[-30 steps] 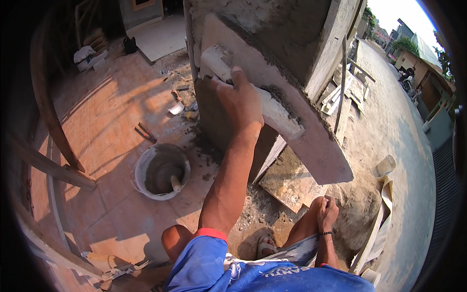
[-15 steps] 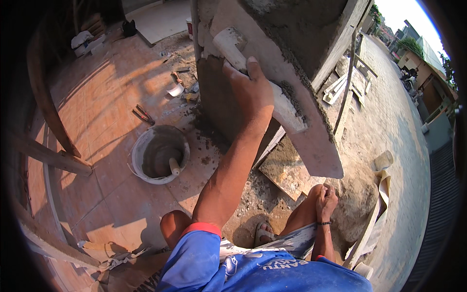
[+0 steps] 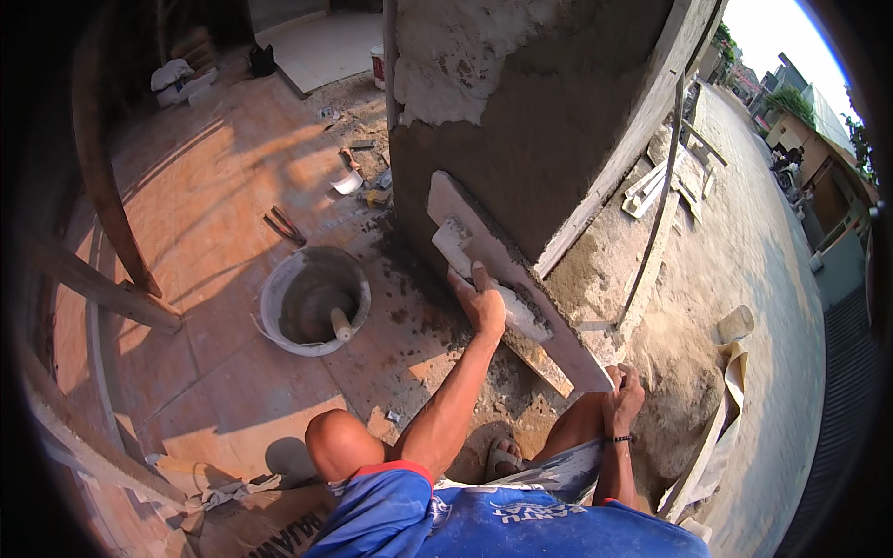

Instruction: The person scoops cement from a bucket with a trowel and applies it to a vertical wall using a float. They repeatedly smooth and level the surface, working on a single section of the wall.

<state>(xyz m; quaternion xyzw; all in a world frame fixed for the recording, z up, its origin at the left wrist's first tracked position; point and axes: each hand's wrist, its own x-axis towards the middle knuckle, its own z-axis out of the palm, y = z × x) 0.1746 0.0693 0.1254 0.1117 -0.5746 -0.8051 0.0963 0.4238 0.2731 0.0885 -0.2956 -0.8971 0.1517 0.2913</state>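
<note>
My left hand (image 3: 479,299) grips the handle (image 3: 453,240) of a long, mortar-smeared plastering float (image 3: 567,363), tilted against the lower part of a column (image 3: 502,167) coated in grey mortar, its top patch rougher and lighter. My right hand (image 3: 623,395) is closed at my right knee, right by the float's lower tip; whether it touches the tip or holds anything is unclear. Left of my left hand, a white bucket (image 3: 279,321) has grey mortar inside and a pale handle (image 3: 340,325) sticking up from it.
Pliers (image 3: 285,226) and a scraper (image 3: 346,182) lie on the tiled floor (image 3: 186,251). Leaning timbers (image 3: 112,293) stand at the left. On the right are a sand pile (image 3: 679,391), a pale container (image 3: 735,323), scrap boards (image 3: 649,186) and a paved lane (image 3: 772,279) with parked motorbikes.
My left hand has brought the float down from high on the column to its lower part, exposing the surface above. The float's lower tip is now at my right hand, which stayed by my knee.
</note>
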